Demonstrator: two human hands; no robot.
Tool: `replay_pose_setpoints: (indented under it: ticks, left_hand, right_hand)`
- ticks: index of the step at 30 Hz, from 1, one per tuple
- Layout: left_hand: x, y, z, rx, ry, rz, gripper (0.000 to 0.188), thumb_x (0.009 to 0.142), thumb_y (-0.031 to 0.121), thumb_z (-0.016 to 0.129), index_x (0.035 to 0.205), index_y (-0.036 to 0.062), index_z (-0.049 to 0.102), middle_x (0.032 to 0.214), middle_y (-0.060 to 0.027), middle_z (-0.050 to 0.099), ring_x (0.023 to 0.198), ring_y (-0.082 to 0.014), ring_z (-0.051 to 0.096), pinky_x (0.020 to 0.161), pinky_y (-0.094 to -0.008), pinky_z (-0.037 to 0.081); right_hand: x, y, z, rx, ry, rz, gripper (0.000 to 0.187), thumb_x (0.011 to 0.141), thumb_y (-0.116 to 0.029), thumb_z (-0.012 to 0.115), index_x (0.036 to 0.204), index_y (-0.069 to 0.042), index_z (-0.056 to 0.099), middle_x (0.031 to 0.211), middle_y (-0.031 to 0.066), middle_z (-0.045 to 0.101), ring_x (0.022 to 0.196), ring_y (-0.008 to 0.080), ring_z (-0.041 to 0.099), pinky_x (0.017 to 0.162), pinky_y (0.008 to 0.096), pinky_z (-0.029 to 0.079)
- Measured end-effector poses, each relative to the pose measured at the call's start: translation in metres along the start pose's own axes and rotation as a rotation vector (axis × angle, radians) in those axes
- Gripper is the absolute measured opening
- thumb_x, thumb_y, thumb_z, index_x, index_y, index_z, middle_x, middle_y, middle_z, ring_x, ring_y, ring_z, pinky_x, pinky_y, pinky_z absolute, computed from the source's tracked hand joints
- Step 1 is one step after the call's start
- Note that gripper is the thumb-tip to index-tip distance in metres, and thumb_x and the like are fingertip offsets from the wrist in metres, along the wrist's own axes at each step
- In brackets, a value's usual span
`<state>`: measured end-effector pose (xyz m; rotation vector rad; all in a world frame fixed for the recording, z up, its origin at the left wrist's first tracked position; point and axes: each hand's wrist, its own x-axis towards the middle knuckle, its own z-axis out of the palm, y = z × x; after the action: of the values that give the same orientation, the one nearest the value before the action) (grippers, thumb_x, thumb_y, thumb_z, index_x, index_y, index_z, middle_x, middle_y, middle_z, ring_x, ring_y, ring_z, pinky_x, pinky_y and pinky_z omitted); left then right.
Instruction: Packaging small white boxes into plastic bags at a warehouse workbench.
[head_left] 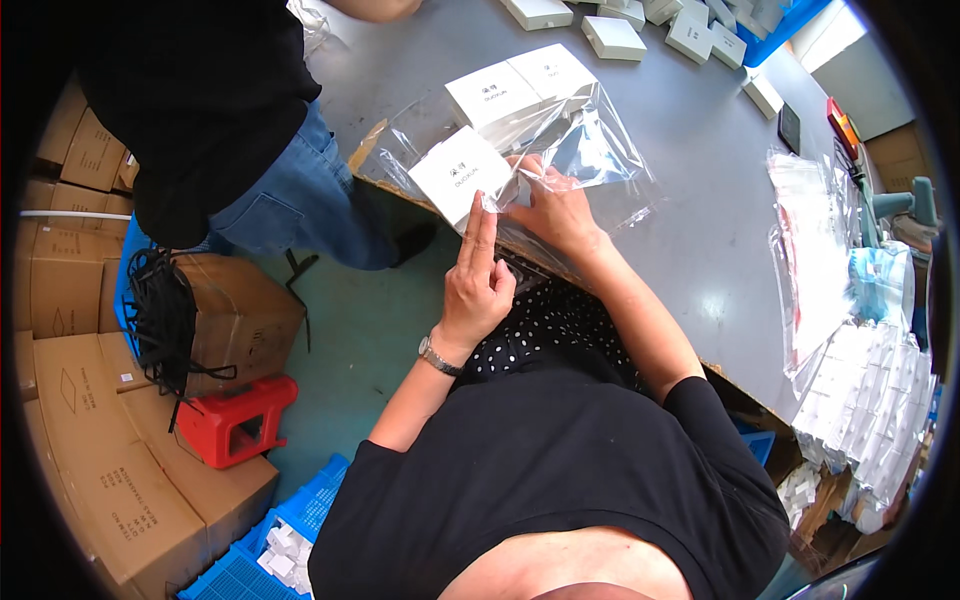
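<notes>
Across the upper half of the view spreads 1 grey table [690, 260], with 1 co-worker [200, 110] in a black top and blue jeans at its left edge. Your 2 forearms [640, 310] converge on the table's near edge: the left slants up and rightward, the right up and leftward. Your left hand [478, 285] holds its index and middle fingers straight and together, tips at the nearest white box [455, 168]; the thumb stands apart from them, the other 2 fingers curled. Your right hand [560, 213] reaches to that box's right side, its fingers partly covered by 1 clear plastic bag [632, 165]; whether they clamp box or bag, you cannot tell. Of 3 white boxes near your hands, 1 is this nearest box, at the near edge; 2 farther white boxes [492, 92] sit side by side behind it. Well to the right lies 1 dark phone [789, 127]. Around your left wrist sits 1 wristwatch [427, 349].
</notes>
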<state>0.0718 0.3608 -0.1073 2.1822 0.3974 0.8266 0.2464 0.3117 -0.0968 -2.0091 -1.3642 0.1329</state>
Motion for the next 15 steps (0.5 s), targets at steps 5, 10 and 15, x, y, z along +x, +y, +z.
replay_pose_setpoints:
  ticks: [5, 10, 15]
  left_hand:
    - [0.002, 0.008, 0.006, 0.079, 0.027, 0.092, 0.079, 0.076, -0.01, 0.051, 0.151, 0.0032, 0.03, 0.156, -0.0184, 0.031, 0.119, -0.0343, 0.059, 0.071, -0.0329, 0.057]
    - [0.002, -0.003, -0.005, 0.064, -0.012, 0.053, 0.076, 0.075, -0.011, 0.052, 0.149, 0.0028, 0.037, 0.156, -0.0157, 0.034, 0.115, -0.0295, 0.063, 0.064, -0.0259, 0.055]
    - [0.004, 0.004, -0.005, 0.093, 0.057, 0.154, 0.076, 0.074, -0.012, 0.053, 0.147, 0.0025, 0.039, 0.154, -0.0172, 0.037, 0.123, -0.034, 0.057, 0.071, -0.031, 0.056]
  right_hand:
    - [0.011, 0.039, 0.04, -0.005, 0.223, -0.207, 0.059, 0.078, -0.028, 0.075, 0.127, -0.006, 0.05, 0.104, 0.0183, 0.065, 0.083, 0.0386, 0.067, 0.075, 0.0466, 0.054]
    - [0.006, -0.004, 0.025, -0.208, 0.015, 0.119, 0.041, 0.083, -0.029, 0.069, 0.11, -0.003, 0.051, 0.088, 0.0194, 0.067, 0.085, 0.0354, 0.068, 0.07, 0.0434, 0.055]
    - [-0.009, -0.006, 0.029, -0.01, 0.182, -0.4, 0.021, 0.081, -0.022, 0.071, 0.09, -0.006, 0.061, 0.081, 0.0143, 0.065, 0.079, 0.0328, 0.066, 0.069, 0.0413, 0.054]
